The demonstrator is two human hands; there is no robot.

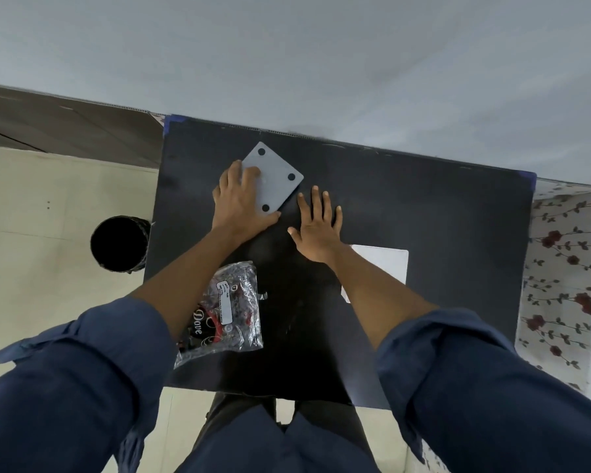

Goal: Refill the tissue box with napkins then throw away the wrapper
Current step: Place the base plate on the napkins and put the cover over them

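A grey square tissue box [276, 172] lies upside down on the black table [423, 206], its base showing black round feet. My left hand [241, 201] rests flat on its left part, fingers spread over the base. My right hand [316, 227] lies open on the table just right of the box, holding nothing. A crumpled clear plastic wrapper [231, 312] with "Dove" printed on it lies near the front left of the table. A white stack of napkins [386, 264] lies at the right, partly hidden under my right forearm.
A black round bin [118, 244] stands on the pale floor left of the table. A floral cloth [563, 268] hangs along the table's right side. A grey wall rises behind the table.
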